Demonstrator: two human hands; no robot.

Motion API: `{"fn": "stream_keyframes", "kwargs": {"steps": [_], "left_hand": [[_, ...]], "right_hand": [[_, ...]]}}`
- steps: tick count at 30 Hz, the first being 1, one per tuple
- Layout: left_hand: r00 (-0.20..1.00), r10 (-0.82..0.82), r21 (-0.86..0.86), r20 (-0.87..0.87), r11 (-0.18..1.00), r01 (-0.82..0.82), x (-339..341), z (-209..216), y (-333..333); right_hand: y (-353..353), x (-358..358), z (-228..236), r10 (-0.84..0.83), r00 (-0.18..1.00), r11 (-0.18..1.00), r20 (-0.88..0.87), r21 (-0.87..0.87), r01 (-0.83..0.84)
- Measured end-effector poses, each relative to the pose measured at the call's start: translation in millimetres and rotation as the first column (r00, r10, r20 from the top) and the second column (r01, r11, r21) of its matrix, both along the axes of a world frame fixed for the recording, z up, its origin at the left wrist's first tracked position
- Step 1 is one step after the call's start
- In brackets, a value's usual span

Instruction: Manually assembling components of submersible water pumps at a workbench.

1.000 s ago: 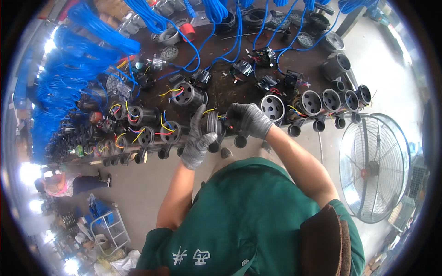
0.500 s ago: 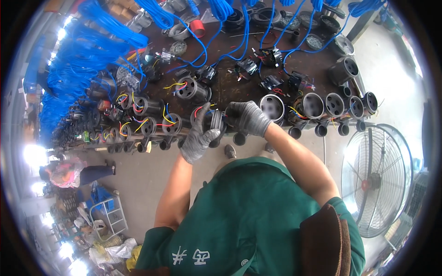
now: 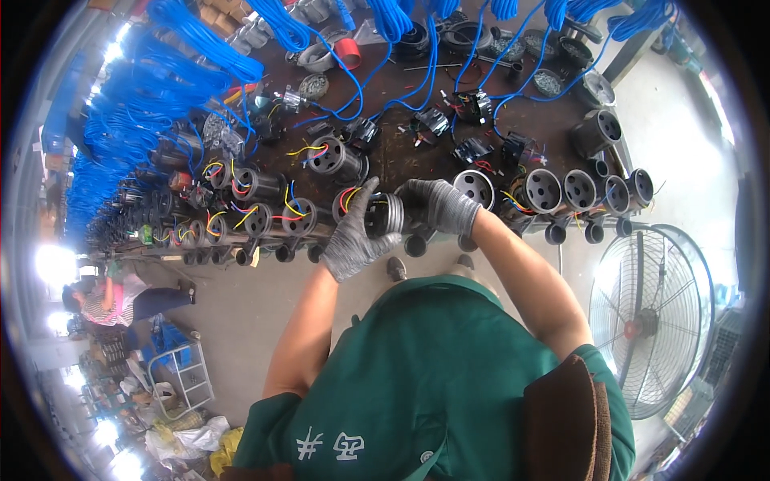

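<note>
My left hand (image 3: 355, 239), in a grey glove, is wrapped round a black cylindrical housing (image 3: 387, 215) with a ridged end, at the table's near edge. Red and yellow wires (image 3: 346, 197) show beside its fingers. Close on the right, my right hand (image 3: 449, 207), gloved alike, has its fingers curled down beside the ridged end. Whatever those fingertips hold is dark and mostly hidden by the hand. Another black housing (image 3: 335, 160) with wires sticking out of its holed face lies just beyond my left hand.
Black housings (image 3: 543, 191) line the near edge on both sides. Wired black parts (image 3: 473, 106), blue cable coils (image 3: 391, 19) and bowls of small hardware (image 3: 548, 82) occupy the dark table (image 3: 393, 152). A large fan (image 3: 651, 322) stands at right. Another person (image 3: 112, 303) and a trolley (image 3: 183, 373) are at left.
The ridged housing has turned and shifted slightly right in my left hand, showing more of its side. My right hand has moved a little to the right, its fingers still curled.
</note>
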State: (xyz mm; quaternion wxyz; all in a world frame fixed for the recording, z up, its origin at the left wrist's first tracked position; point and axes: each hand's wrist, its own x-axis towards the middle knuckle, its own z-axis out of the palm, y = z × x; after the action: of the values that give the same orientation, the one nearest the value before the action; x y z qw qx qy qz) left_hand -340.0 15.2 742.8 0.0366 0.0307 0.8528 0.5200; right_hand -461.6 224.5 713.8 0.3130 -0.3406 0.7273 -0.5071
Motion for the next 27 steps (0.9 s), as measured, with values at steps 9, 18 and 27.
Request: {"fn": "stream_keyframes", "kwargs": {"steps": [9, 18, 27], "left_hand": [[0.999, -0.013, -0.041, 0.034, 0.999, 0.014, -4.2, 10.8, 3.7], [0.996, 0.061, -0.472, 0.058, 0.881, -0.026, -13.6, 0.6, 24.7], [0.992, 0.114, -0.421, 0.056, 0.904, -0.080, -20.5, -0.3, 36.8]], "right_hand": [[-2.2, -2.4, -6.0, -0.036, 0.996, 0.999, -0.079, 0.010, 0.037], [1.3, 16.0, -5.4, -0.256, 0.954, 0.967, -0.154, -0.054, 0.251], [4.2, 50.5, 12.6, -0.435, 0.895, 0.895, -0.097, 0.068, 0.442]]}}
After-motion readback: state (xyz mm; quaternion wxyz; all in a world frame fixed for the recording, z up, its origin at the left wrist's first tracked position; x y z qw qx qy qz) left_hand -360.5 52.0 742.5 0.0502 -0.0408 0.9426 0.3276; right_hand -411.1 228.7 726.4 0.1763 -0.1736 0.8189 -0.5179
